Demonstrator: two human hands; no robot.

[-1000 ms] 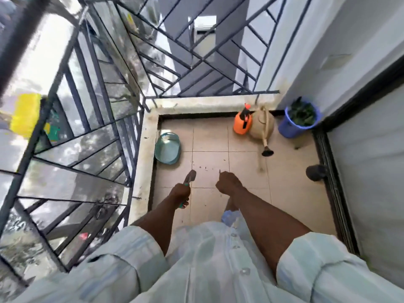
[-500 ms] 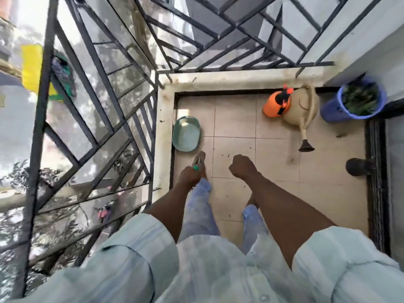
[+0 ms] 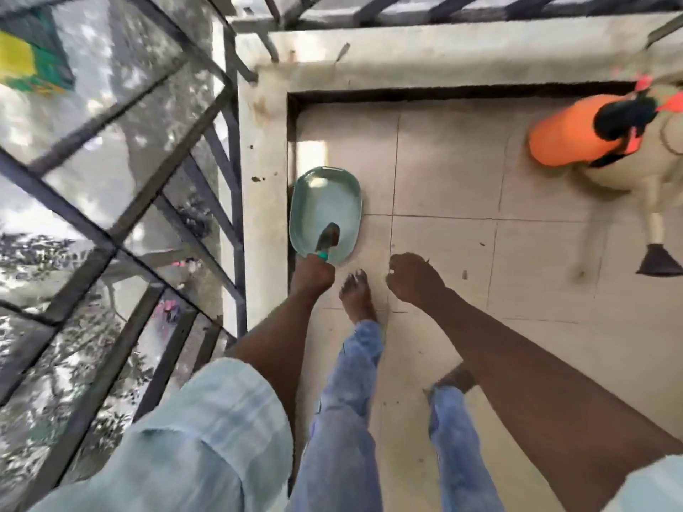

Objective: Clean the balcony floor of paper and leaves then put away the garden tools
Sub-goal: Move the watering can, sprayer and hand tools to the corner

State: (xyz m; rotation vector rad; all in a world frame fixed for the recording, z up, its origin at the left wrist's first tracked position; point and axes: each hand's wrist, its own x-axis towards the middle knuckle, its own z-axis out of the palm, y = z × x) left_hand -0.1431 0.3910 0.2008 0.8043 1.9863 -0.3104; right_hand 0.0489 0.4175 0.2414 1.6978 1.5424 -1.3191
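The left hand [image 3: 312, 273] is curled tight round the green handle of a trowel [image 3: 327, 239] — only a sliver of that handle shows above the fist, the rest is buried in the grip. The dark blade sticks out past the knuckles and hangs over the near end of a teal tray [image 3: 325, 212]; whether the blade touches the tray or only hovers above it I cannot tell. The tray lies on the tiled floor [image 3: 443, 171], just beyond the grip and close against the low ledge [image 3: 262, 186] under the railing [image 3: 218, 149].

The right hand [image 3: 414, 279] is beside the left one, a bare foot [image 3: 356, 295] between them. Its fingers are curled in; something small may be pinched at the fingertips, but it is too blurred to make out, so what its grip holds I cannot tell.

Far off to the right of both hands stand an orange sprayer [image 3: 569, 134] and, touching it, a beige watering can [image 3: 628, 179] — both smeared by motion and cut off at the picture's edge, the can's dark rose [image 3: 659, 262] pointing back toward the person. A few dark specks lie on the tiles near the right hand. The second foot is mostly hidden behind the right forearm.
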